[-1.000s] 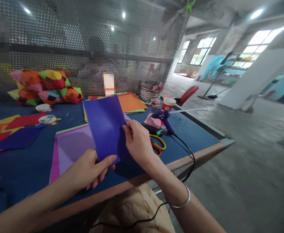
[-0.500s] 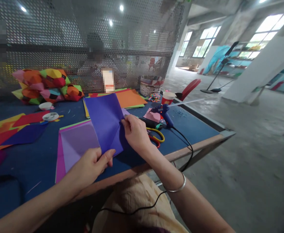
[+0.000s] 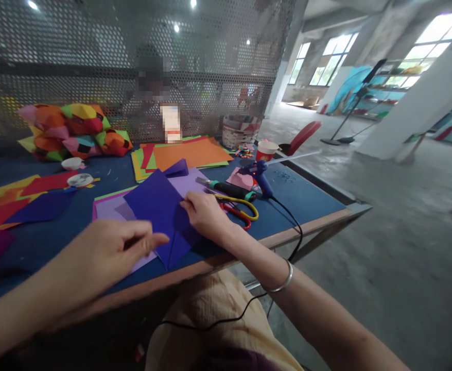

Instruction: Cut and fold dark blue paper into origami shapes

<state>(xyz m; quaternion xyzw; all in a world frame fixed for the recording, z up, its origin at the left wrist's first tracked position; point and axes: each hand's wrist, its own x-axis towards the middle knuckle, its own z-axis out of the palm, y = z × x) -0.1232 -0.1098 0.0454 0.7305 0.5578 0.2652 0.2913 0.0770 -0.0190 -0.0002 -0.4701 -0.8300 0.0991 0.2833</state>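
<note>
Step in hand: apparently folding the indigo sheet [image 3: 152, 203], which overlaps lilac paper [image 3: 108, 209]. Right hand [image 3: 205, 214] at sheet's three o'clock, thumb and fingers pinched on its edge. Left hand [image 3: 120, 250] at eight o'clock, fingers loosely curled, thumb extended, nothing visibly held. Next move likely calls for steady alignment, then crease pressure.

At upper right, windows [image 3: 438, 30] glare white at you; the mesh panel [image 3: 214, 67] looks dim, hazy. Soft shadow darkens the deep-purple paper [image 3: 154, 206] beside your right hand [image 3: 206, 214]. Wide-angle distortion stretches the edges.
</note>
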